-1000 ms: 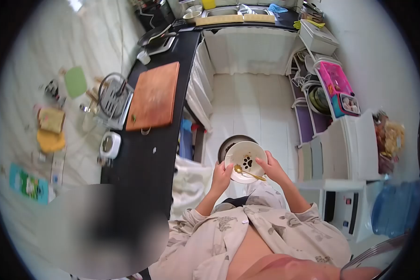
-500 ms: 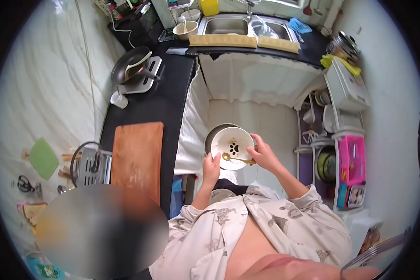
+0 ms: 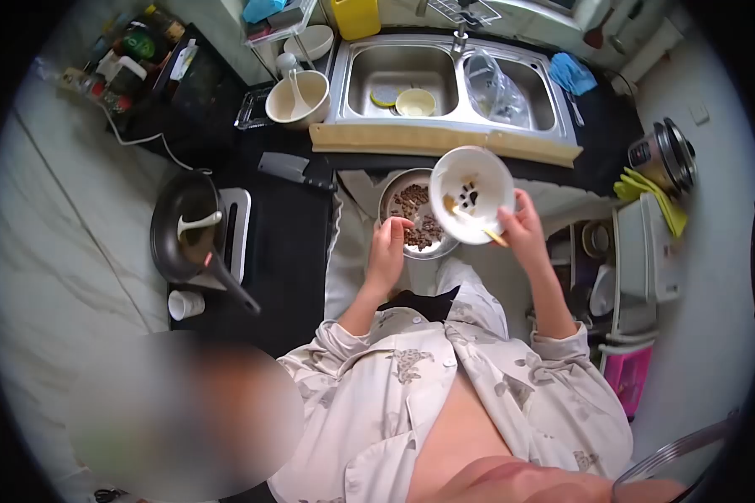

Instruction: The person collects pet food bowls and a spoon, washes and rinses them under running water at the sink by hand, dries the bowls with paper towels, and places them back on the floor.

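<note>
White paw-print bowl [image 3: 480, 172], metal bowl [image 3: 418, 174] with brown pellets [image 3: 412, 199]

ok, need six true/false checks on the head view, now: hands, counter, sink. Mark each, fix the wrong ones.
1. The left hand grips the metal bowl. True.
2. The metal bowl is empty. False: brown pellets lie in it.
3. The white bowl in the right hand has a paw print inside. True.
4. A clear plastic bag lies in the sink's right basin. True.
5. The cleaver lies in the white bowl. False: it's on the black counter.
6. The frying pan stands in the sink's right basin. False: it's on the flat white appliance.
</note>
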Demonstrator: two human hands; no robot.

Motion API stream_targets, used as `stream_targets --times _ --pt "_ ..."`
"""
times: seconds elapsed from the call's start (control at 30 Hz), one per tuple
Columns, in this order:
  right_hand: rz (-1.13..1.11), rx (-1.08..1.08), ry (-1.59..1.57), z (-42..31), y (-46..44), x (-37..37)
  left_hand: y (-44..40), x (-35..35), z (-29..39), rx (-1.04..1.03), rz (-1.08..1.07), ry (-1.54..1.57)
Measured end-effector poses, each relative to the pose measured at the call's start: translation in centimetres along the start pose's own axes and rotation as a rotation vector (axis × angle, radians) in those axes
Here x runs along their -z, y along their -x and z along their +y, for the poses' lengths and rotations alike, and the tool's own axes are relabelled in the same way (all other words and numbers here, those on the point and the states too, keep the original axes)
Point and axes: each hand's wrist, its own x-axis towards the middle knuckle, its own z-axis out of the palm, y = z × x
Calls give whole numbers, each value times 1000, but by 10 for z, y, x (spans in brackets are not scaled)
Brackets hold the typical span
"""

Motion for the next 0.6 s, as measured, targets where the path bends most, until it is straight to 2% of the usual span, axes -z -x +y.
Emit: stream_targets --times 0.1,0.13,0.23,0.3,0.37,0.5,0.57,0.6 --pt "16 9 88 -4 -117 38 -60 -6 -50 142 47 76" --pt "14 5 80 -4 -150 47 -75 -10 -57 65 130 97" --pt "-17 32 149 15 -268 90 -114 -22 -55 240 258 109" --pt "-28 -36 101 0 -320 80 -145 -32 -66 290 304 147" --pt "-106 -7 140 5 -362 74 -185 -45 -73 320 342 171" --pt "-310 -121 163 8 -409 36 -276 -54 -93 459 209 106" --pt "-348 -156 140 -1 -423 17 -318 -49 -103 324 92 -42" --pt "-332 -159 160 -7 -427 13 -333 -50 -108 409 93 93"
